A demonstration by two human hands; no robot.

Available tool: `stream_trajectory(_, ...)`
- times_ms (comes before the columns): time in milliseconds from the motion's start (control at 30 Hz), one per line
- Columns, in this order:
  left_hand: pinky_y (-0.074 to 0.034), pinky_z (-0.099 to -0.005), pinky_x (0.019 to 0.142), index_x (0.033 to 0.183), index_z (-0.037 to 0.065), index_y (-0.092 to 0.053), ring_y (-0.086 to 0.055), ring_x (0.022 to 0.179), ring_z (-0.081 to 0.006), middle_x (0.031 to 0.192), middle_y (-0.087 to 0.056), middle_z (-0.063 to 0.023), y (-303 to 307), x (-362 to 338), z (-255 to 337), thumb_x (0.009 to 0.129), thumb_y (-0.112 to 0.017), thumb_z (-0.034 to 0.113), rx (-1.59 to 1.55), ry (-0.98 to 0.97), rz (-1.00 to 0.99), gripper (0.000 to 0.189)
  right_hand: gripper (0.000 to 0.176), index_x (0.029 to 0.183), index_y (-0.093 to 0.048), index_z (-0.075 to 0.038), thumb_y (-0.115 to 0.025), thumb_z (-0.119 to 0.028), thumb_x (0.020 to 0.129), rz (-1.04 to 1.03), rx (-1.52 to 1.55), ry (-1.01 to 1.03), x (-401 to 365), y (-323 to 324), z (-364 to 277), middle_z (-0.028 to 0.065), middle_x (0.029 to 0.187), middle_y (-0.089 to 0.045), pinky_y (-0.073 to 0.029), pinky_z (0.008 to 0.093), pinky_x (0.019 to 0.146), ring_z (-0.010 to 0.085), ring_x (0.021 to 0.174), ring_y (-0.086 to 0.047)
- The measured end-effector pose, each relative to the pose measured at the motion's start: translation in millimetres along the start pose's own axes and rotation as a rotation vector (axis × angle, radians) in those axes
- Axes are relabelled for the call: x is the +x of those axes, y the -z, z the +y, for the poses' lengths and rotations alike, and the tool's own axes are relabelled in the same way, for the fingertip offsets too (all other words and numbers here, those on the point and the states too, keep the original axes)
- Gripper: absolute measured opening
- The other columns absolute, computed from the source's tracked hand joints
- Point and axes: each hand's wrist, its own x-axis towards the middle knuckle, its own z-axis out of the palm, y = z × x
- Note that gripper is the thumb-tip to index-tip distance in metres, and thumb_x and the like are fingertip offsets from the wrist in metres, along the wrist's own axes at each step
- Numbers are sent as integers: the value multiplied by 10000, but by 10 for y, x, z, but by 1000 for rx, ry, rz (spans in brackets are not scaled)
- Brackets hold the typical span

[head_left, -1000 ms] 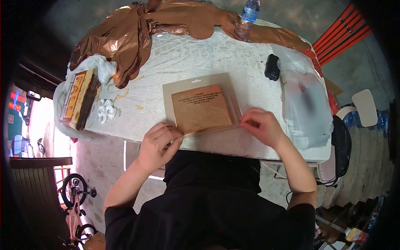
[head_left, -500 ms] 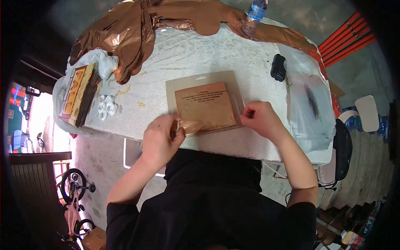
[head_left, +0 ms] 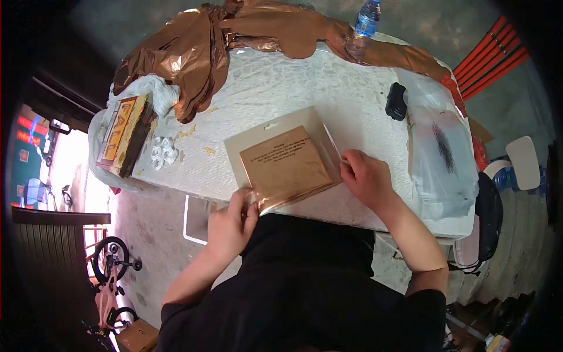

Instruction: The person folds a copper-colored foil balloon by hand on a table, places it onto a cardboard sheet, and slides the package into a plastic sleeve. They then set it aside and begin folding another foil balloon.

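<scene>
A flat clear plastic bag (head_left: 247, 144) with a hang hole and a printed warning lies tilted near the table's front edge. Inside it sits a folded sheet of copper-coloured foil (head_left: 287, 173). My left hand (head_left: 231, 222) pinches the bag's lower left corner between thumb and fingers. At the right side, my right hand (head_left: 368, 179) has its fingers closed on the bag's clear edge. The fingertips of both hands are partly hidden.
Copper foil balloons (head_left: 205, 53) drape over the table's far edge, near a water bottle (head_left: 368, 20). White ribbon rolls (head_left: 163, 152) and a stack of yellow-edged packs (head_left: 123, 138) are at left. A black object (head_left: 396, 101) and plastic packages (head_left: 440, 158) lie at right.
The bag has turned counter-clockwise, its left side coming down towards me. My left hand has moved slightly down with its corner. The whole view has shifted a little.
</scene>
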Motion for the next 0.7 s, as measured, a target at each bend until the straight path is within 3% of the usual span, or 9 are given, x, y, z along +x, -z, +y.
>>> stream_trajectory(100, -443, -247, 494, 1166, 29, -524, -583, 513, -124, 656, -631, -99, -33, -35, -22, 864, -636, 33, -289, -33, 38, 322, 159, 965, -575, -58, -630, -82, 818, 71, 59, -8, 1, -20, 38, 104, 822, -629, -508, 357, 562, 282, 647, -633)
stream_trajectory(200, -482, -303, 499, 1178, 25, -545, -619, 536, -214, 690, -631, -112, -9, 40, -69, 815, -684, 47, -232, -173, 209, 389, 202, 1032, -582, -37, -624, -71, 838, 38, 161, -82, 10, -3, 92, 89, 840, -619, -508, 314, 588, 224, 646, -633)
stream_trajectory(267, -480, -295, 501, 1259, -10, -499, -621, 546, -206, 724, -640, -117, -77, 148, -213, 812, -686, 29, -203, -325, 305, 486, 182, 1029, -576, -13, -611, -47, 853, 16, 604, -213, 24, -20, 150, 47, 817, -601, -490, 266, 616, 125, 660, -594)
stream_trajectory(333, -483, -290, 504, 1320, -32, -447, -620, 547, -229, 734, -643, -134, -75, 283, -216, 817, -682, 24, -197, -267, 370, 559, 160, 994, -583, -2, -610, -53, 844, -11, 734, -311, 73, 19, 192, 58, 814, -612, -490, 278, 625, 135, 666, -591)
stream_trajectory(400, -489, -269, 556, 1382, -22, -385, -625, 616, -166, 778, -656, -92, -83, 446, -166, 851, -645, 23, -259, -207, 329, 593, 143, 959, -591, 10, -610, -59, 835, -46, 861, -406, 107, 55, 209, 69, 811, -622, -490, 290, 633, 144, 673, -589)
stream_trajectory(467, -487, -235, 649, 1322, -30, -461, -603, 734, -93, 850, -647, -43, -161, 616, -188, 883, -599, 22, -793, 46, 186, 463, 136, 937, -575, 13, -613, -58, 827, -3, 856, -428, 146, 56, 205, 48, 796, -612, -470, 266, 623, 106, 681, -555)
stream_trajectory(500, -470, -212, 716, 1176, -46, -561, -562, 814, -55, 915, -622, -19, -150, 697, -253, 899, -574, 27, -803, 94, 76, 286, 136, 937, -575, 13, -613, -58, 827, 1, 852, -427, 152, 21, 233, 48, 796, -612, -470, 266, 623, 106, 681, -555)
stream_trajectory(567, -464, -206, 711, 1100, -43, -581, -564, 797, -57, 908, -626, -22, -218, 821, -387, 897, -576, 28, -842, 76, 35, 215, 96, 923, -556, -3, -610, -16, 844, 0, 873, -356, 157, -64, 282, -3, 808, -581, -443, 232, 597, 50, 681, -532)
stream_trajectory(700, -449, -198, 674, 973, -24, -592, -553, 746, -45, 855, -626, -4, -201, 847, -324, 889, -571, 25, -910, 36, 40, 99, 113, 924, -555, -9, -620, -23, 832, 9, 766, -379, 177, 92, 179, -8, 765, -581, -445, 233, 601, 54, 673, -540)
